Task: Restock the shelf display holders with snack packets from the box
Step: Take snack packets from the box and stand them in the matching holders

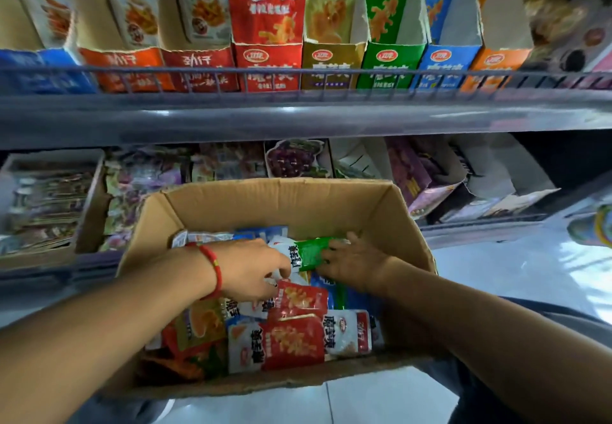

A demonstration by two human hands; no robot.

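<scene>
Both hands (pixel 251 271) (pixel 351 263) pinch green packet (pixel 309 254) | above box (pixel 298 198)

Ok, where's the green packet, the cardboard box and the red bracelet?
green packet (pixel 309 255), head view: middle of its green part, between both hands.
cardboard box (pixel 281 205), head view: bare inside of the far wall.
red bracelet (pixel 215 271), head view: band on the left wrist.

One box (pixel 331 205); two hands (pixel 251 271); eight display holders (pixel 390 62)
</scene>
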